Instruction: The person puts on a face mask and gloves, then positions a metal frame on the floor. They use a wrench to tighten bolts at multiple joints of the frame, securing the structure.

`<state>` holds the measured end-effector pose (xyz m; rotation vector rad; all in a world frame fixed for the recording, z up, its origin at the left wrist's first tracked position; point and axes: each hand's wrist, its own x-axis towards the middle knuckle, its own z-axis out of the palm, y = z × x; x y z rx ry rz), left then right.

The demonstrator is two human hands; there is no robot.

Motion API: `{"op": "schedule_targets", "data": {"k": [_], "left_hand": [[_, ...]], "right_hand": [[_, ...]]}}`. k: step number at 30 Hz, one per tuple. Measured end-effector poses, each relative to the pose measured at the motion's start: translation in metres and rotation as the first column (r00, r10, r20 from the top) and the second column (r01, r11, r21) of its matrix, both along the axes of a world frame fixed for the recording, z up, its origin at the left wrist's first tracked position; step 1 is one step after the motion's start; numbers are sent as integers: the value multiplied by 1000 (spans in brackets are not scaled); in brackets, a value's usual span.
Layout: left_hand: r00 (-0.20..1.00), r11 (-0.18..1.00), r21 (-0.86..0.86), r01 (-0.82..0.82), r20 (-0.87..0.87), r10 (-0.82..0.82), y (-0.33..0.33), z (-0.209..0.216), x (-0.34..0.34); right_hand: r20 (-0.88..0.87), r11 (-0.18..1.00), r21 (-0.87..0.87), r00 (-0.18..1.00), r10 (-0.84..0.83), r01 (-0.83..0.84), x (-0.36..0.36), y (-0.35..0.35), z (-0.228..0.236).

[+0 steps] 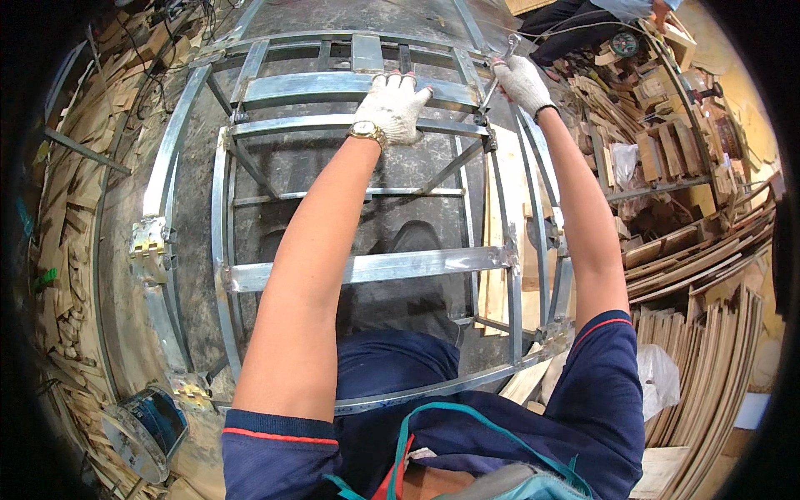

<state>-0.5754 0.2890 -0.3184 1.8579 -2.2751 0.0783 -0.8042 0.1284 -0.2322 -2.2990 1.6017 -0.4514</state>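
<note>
A welded frame of shiny square steel tubing [392, 267] stands in front of me, its rails and uprights bent by the lens. My left hand [392, 108], in a white knit glove with bare fingertips, lies flat across the far crossbars with its fingers apart. Farther right, my right hand [523, 83], also gloved, is closed near the frame's far right corner. A silvery metal wrench [514, 40] pokes up from its fingers; most of it is hidden by the glove. Brass-coloured hinges [151, 239] sit on the frame's left side.
Wood offcuts [71, 325] are heaped along the left, near a round blue-and-grey container [143, 433]. Stacked wooden strips [708, 358] and a rack of wood pieces [667, 154] line the right. At the far right, another person's dark-clothed leg [571, 25] shows.
</note>
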Motion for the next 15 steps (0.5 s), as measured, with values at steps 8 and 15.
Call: {"op": "schedule_targets", "data": {"k": [8,15], "left_hand": [[1000,1000,-11,18,-18,-18,0,-3,2],[1000,999,-31,13,-26,-14,-2,-4,8]], "right_hand": [[42,992,-115,998,-48,53,-12,15,-12],[218,967,-184,966,-136,178,-13,65,-23]]}}
